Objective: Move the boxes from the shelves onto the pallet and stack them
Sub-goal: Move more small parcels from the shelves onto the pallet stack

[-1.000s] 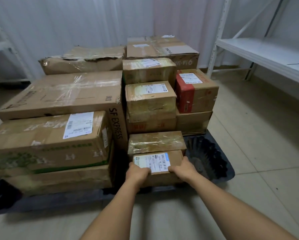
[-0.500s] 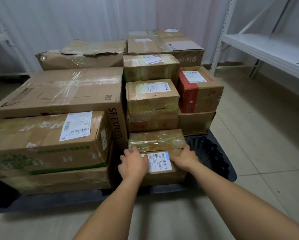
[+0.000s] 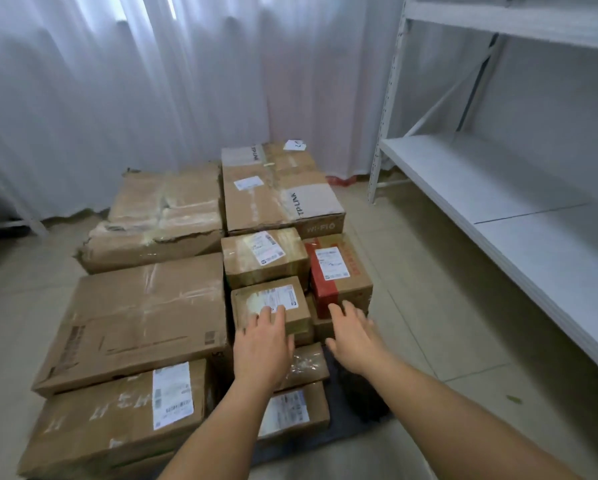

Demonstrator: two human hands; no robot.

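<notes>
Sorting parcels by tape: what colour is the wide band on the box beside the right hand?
Red, on the brown box; clearest in the head view.

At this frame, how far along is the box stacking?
Mostly done: many boxes already sit stacked on the pallet. In hand: nothing; left hand and right hand hover open over them. Left: the visible shelves hold no boxes.
</notes>
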